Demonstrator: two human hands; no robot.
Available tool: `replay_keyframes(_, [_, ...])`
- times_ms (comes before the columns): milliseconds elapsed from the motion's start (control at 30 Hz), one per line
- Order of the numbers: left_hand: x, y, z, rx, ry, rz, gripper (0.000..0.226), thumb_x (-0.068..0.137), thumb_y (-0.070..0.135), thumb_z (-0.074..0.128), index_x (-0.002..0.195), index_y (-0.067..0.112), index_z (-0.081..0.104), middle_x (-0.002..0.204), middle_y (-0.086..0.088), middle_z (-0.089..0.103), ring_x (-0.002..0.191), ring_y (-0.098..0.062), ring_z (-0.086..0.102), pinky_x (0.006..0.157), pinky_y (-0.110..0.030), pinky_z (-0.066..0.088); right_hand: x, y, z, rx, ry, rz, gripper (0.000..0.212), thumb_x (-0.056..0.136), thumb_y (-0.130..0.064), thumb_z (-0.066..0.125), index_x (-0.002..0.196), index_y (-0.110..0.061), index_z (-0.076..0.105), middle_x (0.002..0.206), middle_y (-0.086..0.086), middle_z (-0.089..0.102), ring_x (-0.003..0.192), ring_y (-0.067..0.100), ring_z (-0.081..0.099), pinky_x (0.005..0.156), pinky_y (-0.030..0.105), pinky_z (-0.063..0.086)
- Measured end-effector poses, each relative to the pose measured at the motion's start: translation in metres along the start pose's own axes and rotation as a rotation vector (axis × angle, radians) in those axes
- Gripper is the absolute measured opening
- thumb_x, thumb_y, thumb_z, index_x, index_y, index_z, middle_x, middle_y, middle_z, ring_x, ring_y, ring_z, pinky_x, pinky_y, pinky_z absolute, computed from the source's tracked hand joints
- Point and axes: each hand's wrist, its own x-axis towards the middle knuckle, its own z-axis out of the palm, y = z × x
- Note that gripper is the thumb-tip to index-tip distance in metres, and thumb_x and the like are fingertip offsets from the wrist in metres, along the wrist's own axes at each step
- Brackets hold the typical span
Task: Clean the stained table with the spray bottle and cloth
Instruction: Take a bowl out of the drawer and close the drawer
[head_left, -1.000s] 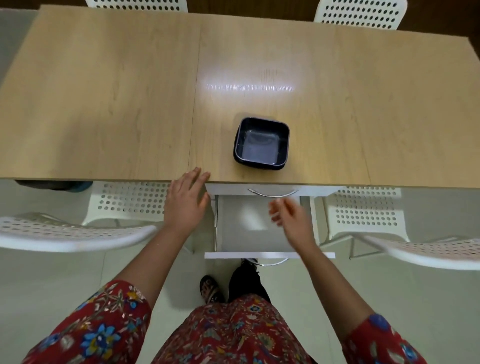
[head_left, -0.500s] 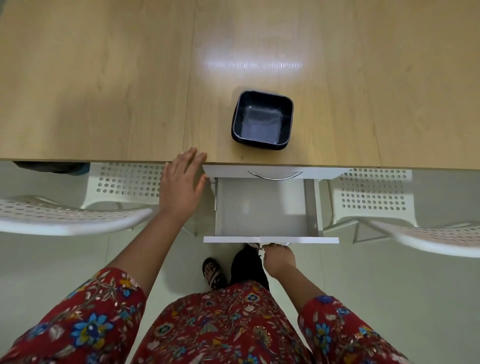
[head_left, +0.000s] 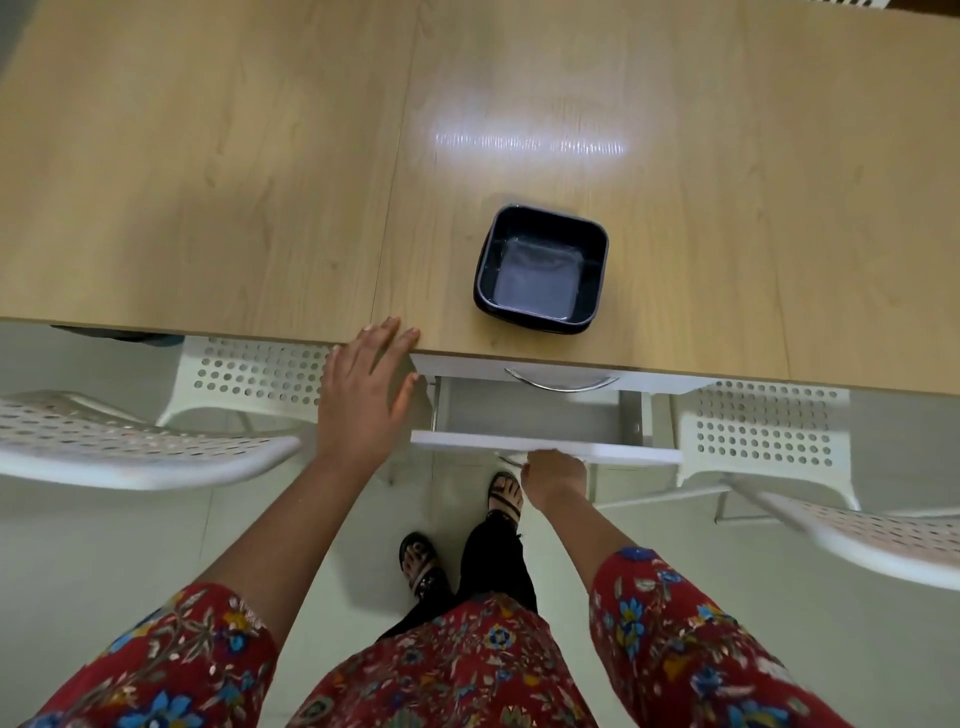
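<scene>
Tabletop (head_left: 208, 182) mostly free; black tray (head_left: 540, 270) nr front edge (white chairs (head_left: 130, 452) flank open drawer (head_left: 530, 415)).

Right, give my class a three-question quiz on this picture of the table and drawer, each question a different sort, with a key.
1. Fill in: the black dish stands on the ____.
2. True or false: the left hand is curled into a fist.
3. The right hand grips the handle of: A the open drawer; B a fridge; C a cupboard door.
Key: 1 table; 2 false, its fingers lie straight at the table edge; 3 A.
</scene>
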Motion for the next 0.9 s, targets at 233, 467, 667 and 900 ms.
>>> replay_keyframes(233, [0.0, 0.0, 0.001, -0.012, -0.004, -0.013, 0.049, 0.097, 0.039, 0.035, 0.144, 0.029, 0.039, 0.154, 0.003, 0.033, 0.144, -0.019, 0.025, 0.117, -0.048, 0.021, 0.041, -0.001, -0.023, 0.135, 0.128, -0.005, 0.036, 0.1, -0.023, 0.038, 0.13, -0.007, 0.046, 0.121, 0.014, 0.061, 0.104, 0.032, 0.062, 0.084, 0.034, 0.047])
replay_keyframes(467, [-0.002, 0.001, 0.001, -0.006, 0.001, -0.007, 0.048, 0.097, 0.037, 0.04, 0.145, 0.03, 0.038, 0.155, 0.005, 0.032, 0.144, -0.018, 0.024, 0.117, -0.047, 0.019, 0.047, 0.005, -0.035, 0.266, 0.019, -0.009, 0.061, 0.099, -0.032, 0.043, 0.151, -0.011, 0.019, 0.15, 0.01, 0.036, 0.131, 0.03, 0.043, 0.104, 0.038, 0.037])
replay_keyframes(667, [0.0, 0.006, -0.011, -0.015, -0.045, -0.012, 0.052, 0.096, 0.03, 0.053, 0.146, 0.03, 0.038, 0.156, 0.004, 0.029, 0.145, -0.02, 0.023, 0.117, -0.049, 0.019, -0.004, 0.007, -0.04, 0.728, 0.026, 0.037, 0.057, 0.096, -0.031, 0.05, 0.149, -0.02, 0.03, 0.146, 0.003, 0.045, 0.13, 0.024, 0.047, 0.102, 0.033, 0.038])
replay_keyframes(900, [0.022, 0.019, -0.041, -0.023, -0.205, -0.085, 0.051, 0.094, 0.038, 0.054, 0.143, 0.028, 0.043, 0.153, 0.002, 0.035, 0.138, -0.023, 0.033, 0.114, -0.043, 0.023, -0.065, 0.017, -0.138, 1.189, 0.559, 0.213, 0.017, 0.092, -0.033, 0.047, 0.094, -0.026, 0.063, 0.083, -0.009, 0.071, 0.076, 0.015, 0.068, 0.071, 0.032, 0.051])
